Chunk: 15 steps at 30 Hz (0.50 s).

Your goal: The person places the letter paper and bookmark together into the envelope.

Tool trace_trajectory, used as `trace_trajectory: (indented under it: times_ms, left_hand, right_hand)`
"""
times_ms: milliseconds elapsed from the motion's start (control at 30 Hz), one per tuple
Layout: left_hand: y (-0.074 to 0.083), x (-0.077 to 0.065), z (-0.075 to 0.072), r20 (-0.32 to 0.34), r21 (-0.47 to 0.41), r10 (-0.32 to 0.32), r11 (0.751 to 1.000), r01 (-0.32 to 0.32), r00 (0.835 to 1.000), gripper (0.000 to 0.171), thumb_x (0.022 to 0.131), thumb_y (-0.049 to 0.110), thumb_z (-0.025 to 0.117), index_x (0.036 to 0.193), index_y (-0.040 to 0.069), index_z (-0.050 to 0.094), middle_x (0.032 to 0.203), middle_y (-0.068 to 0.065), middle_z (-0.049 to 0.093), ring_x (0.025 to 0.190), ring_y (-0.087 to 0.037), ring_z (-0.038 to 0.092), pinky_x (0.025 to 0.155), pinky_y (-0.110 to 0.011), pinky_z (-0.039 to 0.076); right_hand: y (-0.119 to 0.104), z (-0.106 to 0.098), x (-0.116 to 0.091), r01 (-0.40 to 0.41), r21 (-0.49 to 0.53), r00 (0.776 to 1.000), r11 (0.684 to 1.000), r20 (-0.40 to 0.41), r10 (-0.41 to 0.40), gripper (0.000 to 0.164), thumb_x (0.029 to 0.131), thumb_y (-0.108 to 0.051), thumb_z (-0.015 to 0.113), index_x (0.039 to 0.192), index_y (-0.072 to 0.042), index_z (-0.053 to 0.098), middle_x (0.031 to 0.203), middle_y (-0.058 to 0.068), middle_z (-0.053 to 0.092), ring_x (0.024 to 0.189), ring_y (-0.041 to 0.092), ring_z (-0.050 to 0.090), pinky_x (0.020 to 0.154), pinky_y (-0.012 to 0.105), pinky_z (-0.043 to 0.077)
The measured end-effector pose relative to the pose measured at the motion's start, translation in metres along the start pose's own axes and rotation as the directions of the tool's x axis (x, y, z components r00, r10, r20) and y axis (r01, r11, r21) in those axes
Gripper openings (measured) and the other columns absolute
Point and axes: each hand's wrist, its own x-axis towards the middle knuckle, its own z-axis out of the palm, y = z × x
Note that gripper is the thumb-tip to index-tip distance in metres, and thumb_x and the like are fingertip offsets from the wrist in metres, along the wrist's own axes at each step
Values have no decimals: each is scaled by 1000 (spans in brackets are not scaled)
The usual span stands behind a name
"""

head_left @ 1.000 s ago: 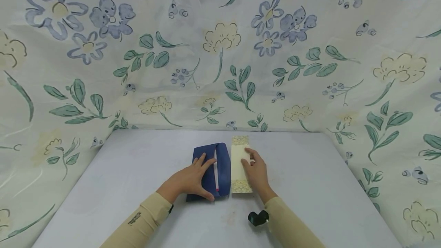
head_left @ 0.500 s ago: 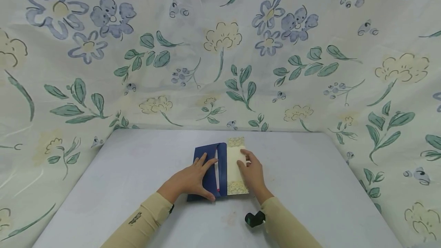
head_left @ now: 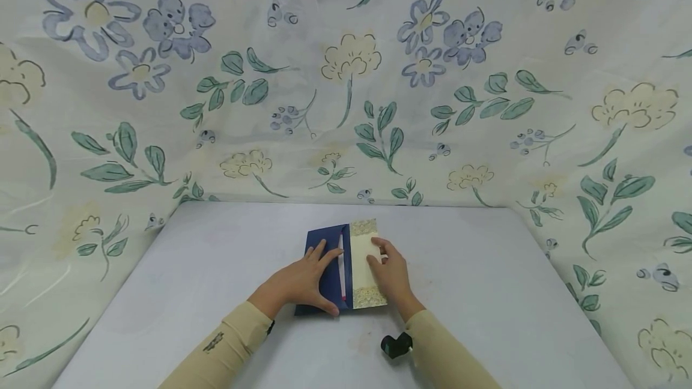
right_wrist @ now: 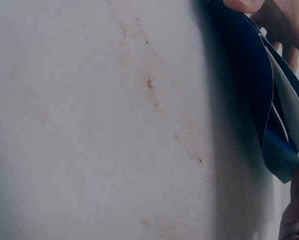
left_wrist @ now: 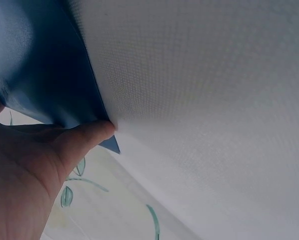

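A dark blue folder or wallet [head_left: 327, 284] lies on the table, with a narrow white strip [head_left: 342, 275], pink at its lower end, showing in its opening. My left hand [head_left: 303, 278] rests on the folder with fingers spread, its thumb at the near edge, also seen in the left wrist view. My right hand [head_left: 393, 275] holds the right edge of a cream card [head_left: 363, 266] with gold patterned bands. The card's left edge meets the blue flap. In the right wrist view, a white sheet [right_wrist: 292, 107] stands between curved blue layers; part of the right hand is out of frame.
Both lie on a white table [head_left: 227, 245] against a floral cloth backdrop [head_left: 346, 107]. A small black device [head_left: 396, 346] is beside the right sleeve [head_left: 446, 350]. Faint brownish stains [right_wrist: 149, 85] mark the table near the folder.
My right hand and the cream card have moved left. The gap between card and folder has closed, and less of the blue flap shows. The left hand has stayed on the folder.
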Motion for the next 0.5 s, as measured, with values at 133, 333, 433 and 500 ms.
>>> trace_trajectory:
  times_ms: [133, 333, 433, 500]
  left_hand:
    - [0, 0, 0, 8, 2, -2, 1000, 2, 1000, 125, 61, 69, 88, 160, 25, 27, 166, -28, 13, 147, -57, 20, 106, -69, 38]
    - [-1, 1, 0, 2, -4, 3, 1000, -3, 1000, 125, 60, 70, 88, 160, 25, 28, 165, -29, 14, 146, -58, 21, 105, -69, 39]
    - [-1, 1, 1, 1, 1, -1, 1000, 1, 1000, 124, 59, 70, 88, 159, 26, 28, 165, -28, 14, 146, -57, 21, 105, -69, 39]
    - [-1, 2, 1, 2, 3, -6, 1000, 6, 1000, 124, 59, 70, 88, 159, 27, 28, 166, -28, 14, 146, -57, 22, 105, -69, 39]
  right_hand:
    - [1, 2, 0, 12, -19, 1000, 1000, 4, -12, 42, 93, -8, 72, 134, -8, 64, 110, 12, 67, 83, 19, 63, 69, 31, 51]
    - [1, 5, -1, 14, -40, 1000, 999, 13, -13, 41, 93, -8, 72, 133, -7, 64, 111, 12, 67, 87, 22, 63, 72, 33, 52]
    - [1, 6, -1, 13, -45, 1000, 999, 10, -13, 42, 92, -9, 72, 133, -8, 64, 111, 11, 68, 87, 21, 63, 72, 33, 52]
    - [1, 7, 0, 18, -50, 1000, 999, 4, -18, 41, 92, -9, 72, 133, -8, 64, 110, 11, 68, 87, 21, 63, 71, 33, 52]
